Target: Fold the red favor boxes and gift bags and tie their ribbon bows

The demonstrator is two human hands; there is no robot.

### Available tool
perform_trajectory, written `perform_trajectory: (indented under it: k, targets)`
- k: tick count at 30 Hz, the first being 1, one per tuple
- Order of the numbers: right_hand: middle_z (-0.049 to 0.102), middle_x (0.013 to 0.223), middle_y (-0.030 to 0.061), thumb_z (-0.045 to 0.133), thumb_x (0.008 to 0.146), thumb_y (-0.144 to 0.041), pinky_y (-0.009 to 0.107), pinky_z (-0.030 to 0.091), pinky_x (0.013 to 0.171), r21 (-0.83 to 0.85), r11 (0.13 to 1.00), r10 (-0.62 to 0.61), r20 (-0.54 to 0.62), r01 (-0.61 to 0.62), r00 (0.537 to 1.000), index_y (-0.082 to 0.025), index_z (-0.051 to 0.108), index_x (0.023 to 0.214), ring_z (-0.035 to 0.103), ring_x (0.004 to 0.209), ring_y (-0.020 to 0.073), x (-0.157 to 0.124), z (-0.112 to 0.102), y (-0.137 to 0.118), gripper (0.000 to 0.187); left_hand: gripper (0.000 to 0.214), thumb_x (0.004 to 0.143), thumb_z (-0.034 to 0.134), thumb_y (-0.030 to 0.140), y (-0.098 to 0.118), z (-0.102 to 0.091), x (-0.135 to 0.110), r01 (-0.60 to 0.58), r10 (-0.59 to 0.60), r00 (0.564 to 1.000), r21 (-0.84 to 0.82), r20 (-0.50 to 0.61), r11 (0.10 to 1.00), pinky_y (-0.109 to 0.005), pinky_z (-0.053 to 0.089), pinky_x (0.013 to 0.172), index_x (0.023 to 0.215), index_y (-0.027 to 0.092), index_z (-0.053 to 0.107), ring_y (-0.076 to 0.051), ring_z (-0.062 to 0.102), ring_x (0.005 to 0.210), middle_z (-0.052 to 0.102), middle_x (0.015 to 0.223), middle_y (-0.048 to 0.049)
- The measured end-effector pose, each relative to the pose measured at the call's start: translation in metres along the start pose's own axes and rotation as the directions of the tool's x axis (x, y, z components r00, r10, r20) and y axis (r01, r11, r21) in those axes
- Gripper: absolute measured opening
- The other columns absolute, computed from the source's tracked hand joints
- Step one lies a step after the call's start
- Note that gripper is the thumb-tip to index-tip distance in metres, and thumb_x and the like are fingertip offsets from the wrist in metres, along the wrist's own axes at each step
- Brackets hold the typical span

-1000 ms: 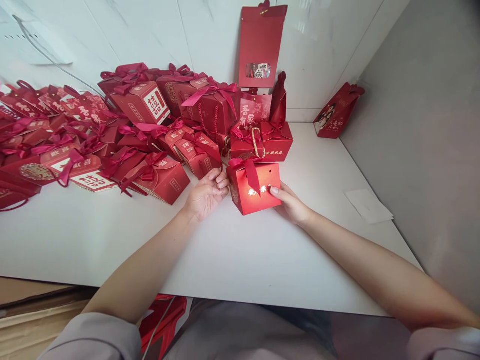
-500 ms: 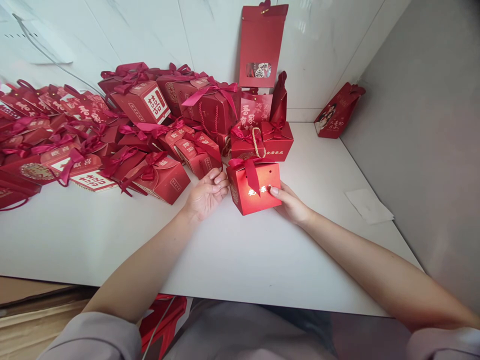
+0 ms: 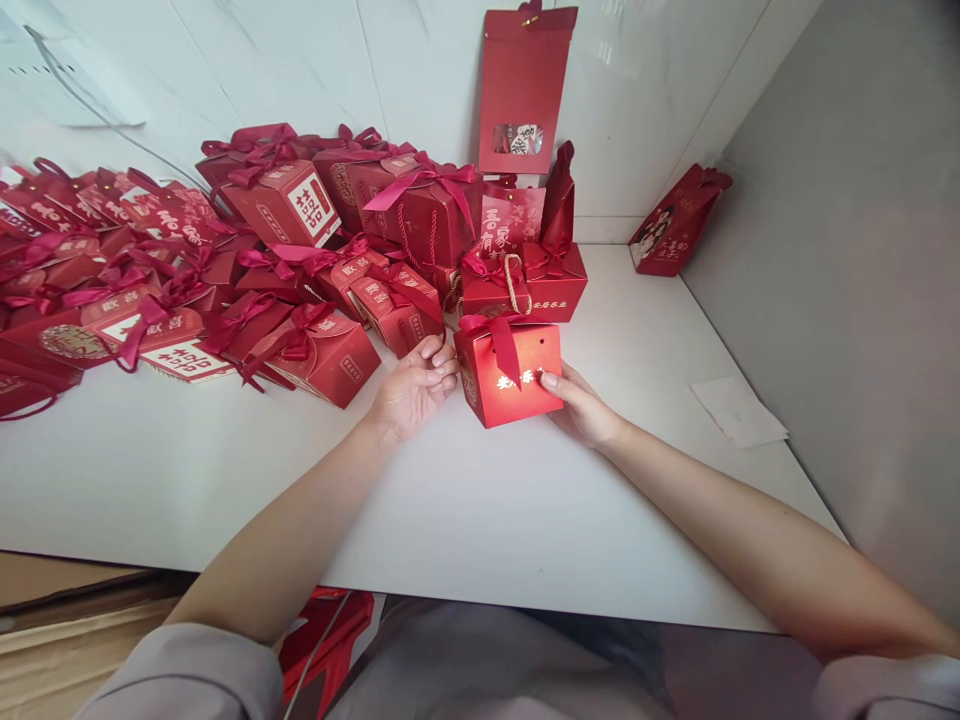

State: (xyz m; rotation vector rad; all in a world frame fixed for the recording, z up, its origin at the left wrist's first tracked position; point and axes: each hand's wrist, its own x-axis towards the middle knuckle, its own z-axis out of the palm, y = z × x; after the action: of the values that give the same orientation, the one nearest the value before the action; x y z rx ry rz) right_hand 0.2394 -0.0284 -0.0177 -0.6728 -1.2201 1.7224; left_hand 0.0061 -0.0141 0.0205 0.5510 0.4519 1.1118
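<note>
A small red gift box (image 3: 510, 372) with a dark red ribbon and gold characters stands on the white table (image 3: 465, 500). My right hand (image 3: 581, 408) grips its right lower side, thumb on the front face. My left hand (image 3: 412, 390) rests at the box's left side, fingers curled loosely with their tips touching or almost touching the box. A similar red box with a rope handle (image 3: 525, 285) stands right behind it.
A large pile of red ribboned gift boxes (image 3: 225, 260) covers the table's left and back. A tall red bag (image 3: 525, 90) leans on the wall. Another red bag (image 3: 675, 225) lies in the right corner. A white paper scrap (image 3: 739, 412) lies at right.
The small red box has shifted very slightly away from me and upward; both hands have stayed at its sides.
</note>
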Motion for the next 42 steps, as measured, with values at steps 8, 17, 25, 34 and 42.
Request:
perform_trajectory:
  k: [8, 17, 25, 34, 42]
  targets:
    - [0.056, 0.143, 0.0083, 0.067, 0.086, -0.052, 0.050, 0.047, 0.106, -0.006, 1.000, 0.007, -0.001, -0.007, 1.000, -0.027, 0.050, 0.131, 0.055, 0.129, 0.0329, -0.0001, -0.0005, -0.0003, 0.054, 0.037, 0.055, 0.056, -0.007, 0.0010, 0.0028, -0.0011, 0.009, -0.010, 0.999, 0.052, 0.034, 0.999, -0.016, 0.041, 0.053, 0.073, 0.018, 0.036, -0.008, 0.045, 0.064, 0.038, 0.075, 0.0015]
    - [0.057, 0.141, 0.0091, 0.066, 0.087, -0.051, 0.050, 0.048, 0.105, 0.000, 1.000, 0.000, 0.003, 0.000, 1.000, -0.026, 0.049, 0.133, 0.056, 0.128, 0.0332, 0.0003, -0.0015, 0.0005, 0.055, 0.036, 0.056, 0.062, -0.002, 0.0019, 0.0010, -0.0022, 0.008, -0.012, 0.997, 0.053, 0.073, 0.999, -0.016, 0.041, 0.051, 0.074, 0.018, 0.038, -0.007, 0.042, 0.061, 0.037, 0.075, 0.0018]
    - [0.059, 0.140, 0.0084, 0.066, 0.088, -0.047, 0.050, 0.047, 0.107, 0.013, 1.000, -0.023, 0.023, 0.022, 0.999, -0.027, 0.051, 0.132, 0.056, 0.128, 0.0323, 0.0006, -0.0013, 0.0000, 0.050, 0.039, 0.055, 0.066, -0.004, 0.0019, -0.0023, -0.0014, 0.001, -0.010, 0.996, 0.097, 0.089, 0.995, -0.014, 0.040, 0.048, 0.076, 0.017, 0.041, -0.006, 0.044, 0.062, 0.040, 0.076, 0.0026]
    - [0.059, 0.140, 0.0084, 0.066, 0.088, -0.048, 0.049, 0.049, 0.105, -0.004, 1.000, -0.029, 0.012, 0.029, 1.000, -0.027, 0.052, 0.131, 0.058, 0.126, 0.0317, 0.0012, -0.0018, 0.0011, 0.051, 0.035, 0.055, 0.063, -0.002, 0.0021, -0.0010, -0.0025, 0.007, -0.018, 0.994, 0.104, 0.106, 0.995, -0.016, 0.043, 0.053, 0.076, 0.016, 0.043, -0.006, 0.044, 0.065, 0.041, 0.079, 0.0012]
    - [0.058, 0.141, 0.0083, 0.066, 0.088, -0.049, 0.050, 0.047, 0.108, -0.006, 1.000, -0.016, 0.006, 0.016, 1.000, -0.026, 0.051, 0.133, 0.056, 0.128, 0.0316, 0.0011, -0.0020, 0.0011, 0.052, 0.033, 0.057, 0.066, 0.000, 0.0016, -0.0016, -0.0018, 0.004, -0.014, 0.994, 0.087, 0.109, 0.996, -0.016, 0.043, 0.056, 0.075, 0.016, 0.043, -0.007, 0.044, 0.066, 0.039, 0.080, 0.0007]
